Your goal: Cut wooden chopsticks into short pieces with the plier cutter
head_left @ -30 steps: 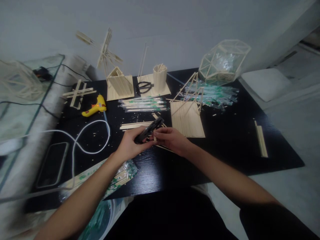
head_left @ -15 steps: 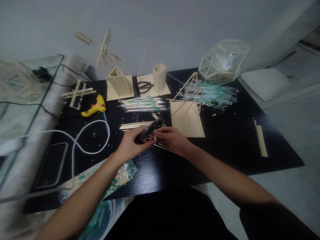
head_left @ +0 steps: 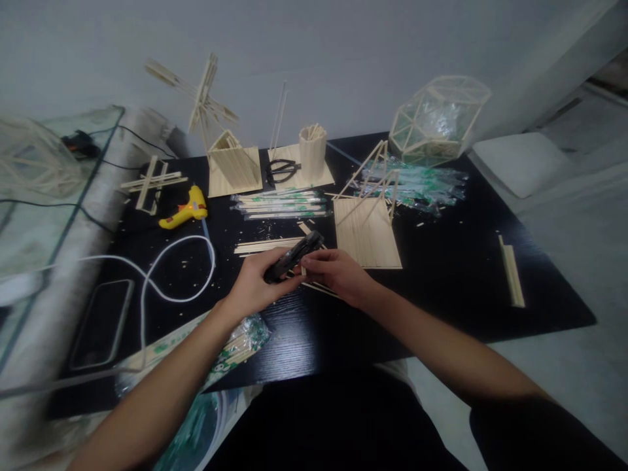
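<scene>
One slim black handheld tool [head_left: 297, 256], perhaps a cutter, sits at the centre of the clock, above the near middle of the table. Wrapped around it is the person's left hand [head_left: 255, 278]. Against the left thumb, the right hand [head_left: 338, 275] seems to pinch a short pale wooden stick [head_left: 303, 269]; from where I stand I cannot tell whether the tool bites on it. The two hands meet at their fingertips.

Just beyond the right hand, at one o'clock, lies a square panel of pale wooden sticks [head_left: 370, 239] laid side by side. Its flat part looks complete, with thin triangular stick frames rising about its far edge, so I judge it part-built.

Plenty of material looks unused: loose pale sticks [head_left: 267, 246] at ten o'clock beside the left hand, and plastic-wrapped stick packs [head_left: 279, 206] at eleven. Also at ten, farther out, lies a yellow glue gun [head_left: 189, 210].

Farther off, at eleven, a pale stick windmill [head_left: 235, 163] looks finished, as does a stick-walled cup [head_left: 313, 157] at twelve. At three o'clock, well apart on the black wood-grain table [head_left: 441, 281], rests a narrow pale wooden strip [head_left: 513, 275].
</scene>
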A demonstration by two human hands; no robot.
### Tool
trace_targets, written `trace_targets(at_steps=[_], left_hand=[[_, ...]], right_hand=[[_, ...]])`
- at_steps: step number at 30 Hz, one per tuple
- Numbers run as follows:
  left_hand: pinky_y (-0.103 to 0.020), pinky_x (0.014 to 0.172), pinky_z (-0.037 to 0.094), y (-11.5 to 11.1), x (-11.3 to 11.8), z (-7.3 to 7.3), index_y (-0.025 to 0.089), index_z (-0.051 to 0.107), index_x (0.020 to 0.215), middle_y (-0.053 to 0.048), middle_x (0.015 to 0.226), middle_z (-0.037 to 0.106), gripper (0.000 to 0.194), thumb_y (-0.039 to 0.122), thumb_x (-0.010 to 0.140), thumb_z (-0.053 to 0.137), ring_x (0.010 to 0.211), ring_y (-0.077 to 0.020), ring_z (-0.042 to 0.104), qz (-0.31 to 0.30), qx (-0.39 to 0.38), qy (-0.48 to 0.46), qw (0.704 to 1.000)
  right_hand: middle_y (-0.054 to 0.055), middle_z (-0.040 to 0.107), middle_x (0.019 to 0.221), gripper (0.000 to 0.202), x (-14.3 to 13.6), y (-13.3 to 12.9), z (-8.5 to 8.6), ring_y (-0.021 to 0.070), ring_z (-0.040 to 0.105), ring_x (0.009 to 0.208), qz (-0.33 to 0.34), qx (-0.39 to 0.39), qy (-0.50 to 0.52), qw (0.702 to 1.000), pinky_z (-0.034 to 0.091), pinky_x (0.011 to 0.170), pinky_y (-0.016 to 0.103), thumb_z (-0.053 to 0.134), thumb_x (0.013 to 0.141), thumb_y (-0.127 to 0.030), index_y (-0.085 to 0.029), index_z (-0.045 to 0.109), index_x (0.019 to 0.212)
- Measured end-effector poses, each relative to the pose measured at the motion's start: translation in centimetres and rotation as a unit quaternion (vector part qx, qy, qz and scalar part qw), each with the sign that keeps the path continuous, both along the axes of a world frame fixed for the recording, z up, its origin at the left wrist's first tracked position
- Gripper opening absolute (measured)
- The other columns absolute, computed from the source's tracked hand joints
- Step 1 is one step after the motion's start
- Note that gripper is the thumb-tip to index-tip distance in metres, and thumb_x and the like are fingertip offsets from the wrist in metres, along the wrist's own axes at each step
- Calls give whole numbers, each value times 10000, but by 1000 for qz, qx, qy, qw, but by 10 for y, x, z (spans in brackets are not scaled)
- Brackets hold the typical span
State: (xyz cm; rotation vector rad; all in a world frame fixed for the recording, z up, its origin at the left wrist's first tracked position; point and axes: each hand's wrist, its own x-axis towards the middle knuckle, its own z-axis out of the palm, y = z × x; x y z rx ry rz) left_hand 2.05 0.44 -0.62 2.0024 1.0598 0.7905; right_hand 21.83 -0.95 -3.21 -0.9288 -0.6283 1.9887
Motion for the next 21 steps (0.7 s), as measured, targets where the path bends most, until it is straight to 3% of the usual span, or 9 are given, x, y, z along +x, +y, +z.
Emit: trace_targets(at_steps=[21], left_hand=[[-201, 586, 439, 1, -1, -2, 160, 718, 1042, 32, 731, 646, 292, 311, 803, 791, 602, -86, 553, -5, -6, -13, 1000]], right_hand=[[44, 771, 824, 314, 0, 1, 0, 144, 704, 775, 7, -11, 11, 1000, 554, 849, 306, 965, 588, -365, -159, 792, 749]])
